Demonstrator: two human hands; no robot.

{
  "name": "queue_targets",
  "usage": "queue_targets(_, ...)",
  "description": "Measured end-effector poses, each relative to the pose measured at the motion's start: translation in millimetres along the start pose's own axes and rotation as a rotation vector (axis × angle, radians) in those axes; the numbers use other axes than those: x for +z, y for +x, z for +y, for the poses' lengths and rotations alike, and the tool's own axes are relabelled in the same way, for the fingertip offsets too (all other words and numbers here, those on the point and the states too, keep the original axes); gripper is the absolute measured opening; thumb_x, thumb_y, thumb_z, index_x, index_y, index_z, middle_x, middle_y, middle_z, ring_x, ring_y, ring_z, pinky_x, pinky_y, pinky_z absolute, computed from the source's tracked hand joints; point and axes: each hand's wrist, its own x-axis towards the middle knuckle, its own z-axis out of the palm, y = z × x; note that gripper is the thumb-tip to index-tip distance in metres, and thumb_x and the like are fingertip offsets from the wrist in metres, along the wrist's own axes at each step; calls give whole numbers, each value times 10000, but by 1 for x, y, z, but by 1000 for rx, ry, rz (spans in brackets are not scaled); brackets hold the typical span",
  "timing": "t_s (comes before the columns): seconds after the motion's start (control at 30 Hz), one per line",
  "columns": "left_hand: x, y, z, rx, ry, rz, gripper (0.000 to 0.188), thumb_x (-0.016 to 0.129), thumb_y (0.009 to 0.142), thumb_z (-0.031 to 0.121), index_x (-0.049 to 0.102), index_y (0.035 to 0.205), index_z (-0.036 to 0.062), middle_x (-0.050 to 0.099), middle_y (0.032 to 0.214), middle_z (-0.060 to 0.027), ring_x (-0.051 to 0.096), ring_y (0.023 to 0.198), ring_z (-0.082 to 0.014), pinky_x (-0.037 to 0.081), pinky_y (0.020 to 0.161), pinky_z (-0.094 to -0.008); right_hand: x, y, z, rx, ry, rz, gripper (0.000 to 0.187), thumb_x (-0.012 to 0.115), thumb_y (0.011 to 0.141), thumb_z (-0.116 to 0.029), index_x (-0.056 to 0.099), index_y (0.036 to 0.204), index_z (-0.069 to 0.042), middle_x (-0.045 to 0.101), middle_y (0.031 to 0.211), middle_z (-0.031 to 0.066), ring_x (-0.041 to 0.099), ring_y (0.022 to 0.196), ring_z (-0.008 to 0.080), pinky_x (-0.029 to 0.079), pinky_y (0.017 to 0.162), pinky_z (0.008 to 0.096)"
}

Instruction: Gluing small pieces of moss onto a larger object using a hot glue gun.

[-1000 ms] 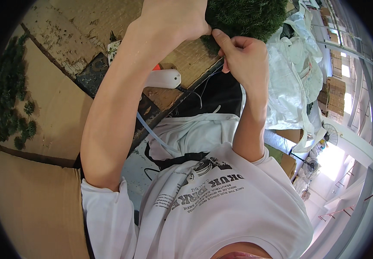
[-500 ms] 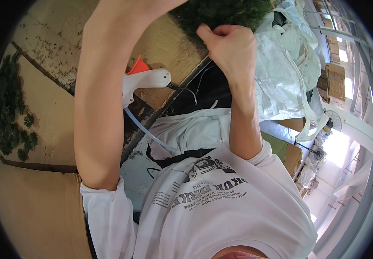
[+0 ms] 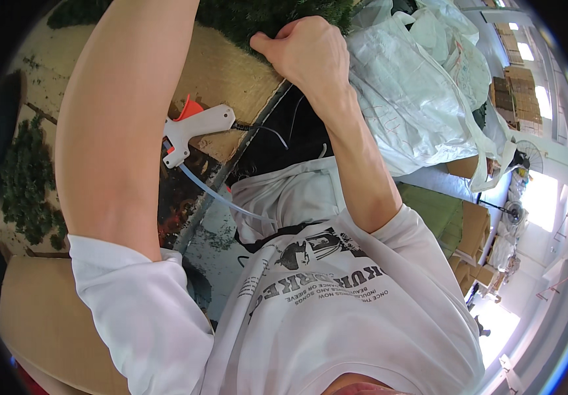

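Note:
My right hand (image 3: 307, 52) is closed at the top centre, thumb and fingers pinched at the near edge of dark green artificial pine foliage (image 3: 244, 20). The foliage runs off the upper edge. My left forearm (image 3: 116, 131) rises along the left side, and its hand lies beyond the top of the picture. Between the two arms a white glue gun (image 3: 208, 125) with an orange trigger rests on cardboard (image 3: 231, 66). A translucent glue stick (image 3: 224, 199) sticks out of its back end toward me.
More green pine sprigs (image 3: 27, 181) lie on cardboard at the far left. A large white woven bag (image 3: 402, 105) stands right of my right hand. Below left is a brown cardboard sheet (image 3: 53, 322). Fans (image 3: 527, 156) and boxes (image 3: 478, 230) stand farther right.
My right hand and the foliage sit farther left and slightly higher in the picture. The left forearm has shifted left. The glue gun appears slightly to the left, as the view has moved.

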Motion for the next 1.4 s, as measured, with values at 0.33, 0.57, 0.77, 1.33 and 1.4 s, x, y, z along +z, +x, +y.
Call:
queue_targets(0.33,-1,4,-7,19,65,-58,682,395,1068,630,662,1328,58,689,1295,-196,636,1216,-379,479,1033,-487,13,0,4,-28,6,34,414,779,752,-468,792,728,-54,689,601,127,707,639,336,593,699,411)
queue_targets(0.57,7,0,-16,71,-31,101,664,438,1064,617,514,1465,93,695,1187,-166,660,1106,-339,501,959,-455,15,0,6,-75,22,41,387,770,772,-446,793,724,-62,686,607,138,703,642,356,591,674,417)
queue_targets(0.77,5,-2,-16,37,-81,101,674,467,1058,615,494,1478,87,666,1241,-166,651,1138,-319,493,972,-420,16,2,9,-46,78,5,374,780,763,-437,796,742,-63,697,640,155,706,653,370,591,672,427)
queue_targets(1.33,28,-100,-22,279,126,496,380,490,1102,264,586,1383,27,513,1532,-176,446,1444,-378,331,1204,-474,32,12,138,300,880,132,462,614,1005,-383,660,1145,55,744,995,142,726,835,243,553,806,343)
queue_targets(1.4,45,-98,-18,330,170,516,392,457,1112,264,559,1397,14,517,1515,-182,438,1438,-386,301,1215,-474,42,16,139,467,1278,-116,452,563,1049,-391,669,1173,30,731,1025,91,700,866,206,529,814,329)
